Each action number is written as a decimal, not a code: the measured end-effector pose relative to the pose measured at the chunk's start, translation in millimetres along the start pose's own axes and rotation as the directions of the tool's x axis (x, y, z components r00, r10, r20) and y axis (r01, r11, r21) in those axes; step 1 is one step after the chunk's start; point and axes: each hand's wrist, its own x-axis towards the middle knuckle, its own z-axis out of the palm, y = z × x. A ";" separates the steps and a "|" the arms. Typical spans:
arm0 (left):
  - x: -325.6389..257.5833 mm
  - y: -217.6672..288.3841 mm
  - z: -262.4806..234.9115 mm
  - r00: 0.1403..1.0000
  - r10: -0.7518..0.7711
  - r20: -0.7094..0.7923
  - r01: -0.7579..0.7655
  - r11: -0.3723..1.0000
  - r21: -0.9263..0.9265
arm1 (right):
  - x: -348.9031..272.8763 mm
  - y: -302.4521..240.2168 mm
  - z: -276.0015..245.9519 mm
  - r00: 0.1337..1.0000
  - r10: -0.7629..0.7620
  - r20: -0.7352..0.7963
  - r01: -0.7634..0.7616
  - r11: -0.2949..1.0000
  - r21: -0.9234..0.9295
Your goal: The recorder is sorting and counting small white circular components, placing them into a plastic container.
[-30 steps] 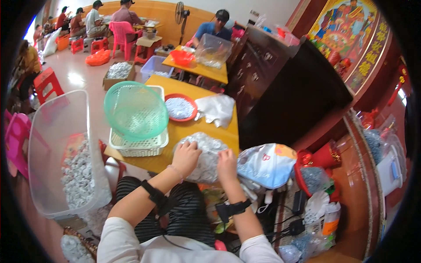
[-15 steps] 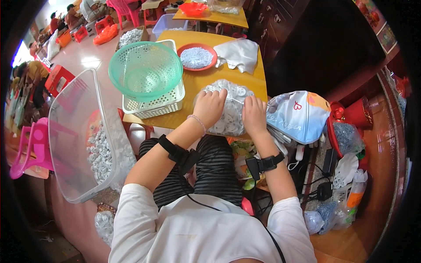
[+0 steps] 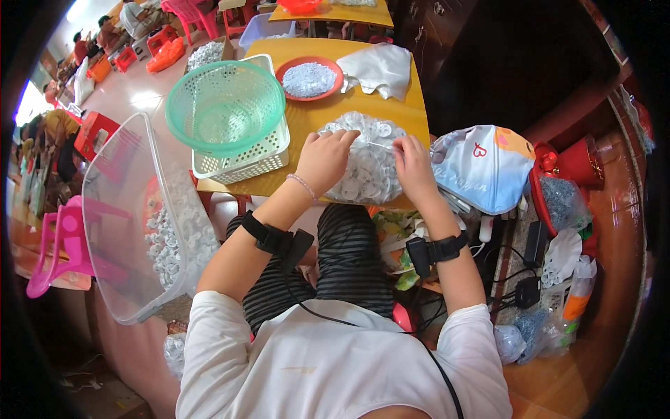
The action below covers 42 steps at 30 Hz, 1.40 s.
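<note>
A yellow table carries a green basket nested in a white crate, a red plate of white pieces, and, at its near edge, a clear bag of white pieces. The bag lies slumped with its long axis running roughly from the person towards the far side, its top facing the hands. The left hand rests curled on the bag's left shoulder, while the right hand pinches the plastic at its upper right edge.
</note>
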 end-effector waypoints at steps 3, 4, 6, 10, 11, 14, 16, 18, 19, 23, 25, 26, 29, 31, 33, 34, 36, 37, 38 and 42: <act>-1.8 -5.1 -0.4 0.997 0.046 0.058 -0.055 0.982 0.180 | 1.5 -5.1 3.4 0.996 -0.026 -0.088 0.008 0.981 -0.192; -2.5 -5.0 -0.1 0.997 0.046 0.061 -0.057 0.982 0.181 | 2.1 -4.9 2.5 0.997 -0.052 -0.050 0.036 0.958 -0.286; -2.0 -2.3 -1.6 0.998 0.034 0.045 -0.044 0.972 0.229 | 2.5 -3.3 1.5 0.997 -0.071 -0.012 0.061 0.925 -0.376; 0.1 -1.6 2.3 0.998 0.065 -0.012 -0.059 0.963 0.263 | 2.7 0.1 2.0 0.988 -0.152 -0.026 0.123 0.879 -0.461; 1.4 -1.1 3.2 0.996 0.090 -0.028 -0.081 0.965 0.250 | 2.6 0.9 2.6 0.986 -0.163 -0.027 0.132 0.879 -0.459; 3.8 1.6 10.1 0.996 0.084 -0.035 -0.075 0.976 0.203 | 3.0 -0.8 4.0 0.987 -0.159 0.029 0.155 0.877 -0.455; 4.2 3.3 14.0 0.998 0.051 -0.025 -0.046 0.984 0.171 | 5.3 -6.1 5.8 0.985 -0.173 0.023 0.166 0.886 -0.432; 6.7 8.6 9.4 0.998 -0.056 0.020 0.056 0.998 0.022 | 7.5 -9.8 6.3 0.982 -0.186 0.016 0.176 0.894 -0.412; 7.5 7.6 11.8 0.998 -0.055 0.018 0.054 0.998 0.021 | 8.2 -11.0 6.4 0.978 -0.208 -0.018 0.183 0.895 -0.406; 4.9 -2.9 20.1 0.999 -0.031 -0.037 0.032 0.999 0.021 | 10.3 -18.5 7.0 0.984 -0.181 -0.002 0.163 0.891 -0.423; 3.9 -5.7 21.7 0.998 -0.036 0.044 0.036 0.999 -0.004 | 7.6 -11.6 12.3 0.983 -0.182 -0.028 0.153 0.894 -0.421; 3.3 -5.9 21.0 0.999 -0.028 0.020 0.028 0.999 -0.029 | 7.1 -9.8 13.8 0.982 -0.180 -0.053 0.142 0.897 -0.418; -0.4 -4.9 14.5 0.999 -0.037 -0.001 0.037 0.999 -0.038 | -3.1 -8.9 11.6 0.990 -0.140 -0.025 0.120 0.917 -0.380; -0.8 -6.3 12.1 0.999 -0.054 0.004 0.054 0.998 -0.021 | -8.0 -11.1 9.2 0.990 -0.138 -0.019 0.121 0.918 -0.377; -5.7 -8.1 11.9 0.998 -0.057 -0.027 0.056 0.998 -0.040 | -13.2 -15.7 7.7 0.992 -0.129 -0.008 0.117 0.922 -0.369; -8.0 -7.7 12.4 0.998 -0.058 -0.020 0.058 0.998 -0.040 | -15.0 -17.8 6.9 0.990 -0.138 -0.017 0.122 0.924 -0.363; -8.1 -7.1 12.6 0.996 -0.079 -0.050 0.076 0.995 -0.061 | -16.9 -18.7 8.1 0.989 -0.146 -0.031 0.125 0.926 -0.357; -9.6 -7.4 12.4 0.996 -0.078 -0.047 0.075 0.995 -0.059 | -19.4 -19.2 9.8 0.991 -0.123 -0.048 0.099 0.933 -0.347; -11.1 -6.7 12.4 0.994 -0.093 -0.059 0.089 0.995 -0.053 | -21.1 -19.3 10.8 0.993 -0.100 -0.063 0.073 0.939 -0.337; -20.3 0.9 5.7 0.981 -0.146 -0.130 0.146 0.989 -0.008 | -21.9 -27.2 15.4 0.982 -0.041 -0.185 -0.026 0.939 -0.343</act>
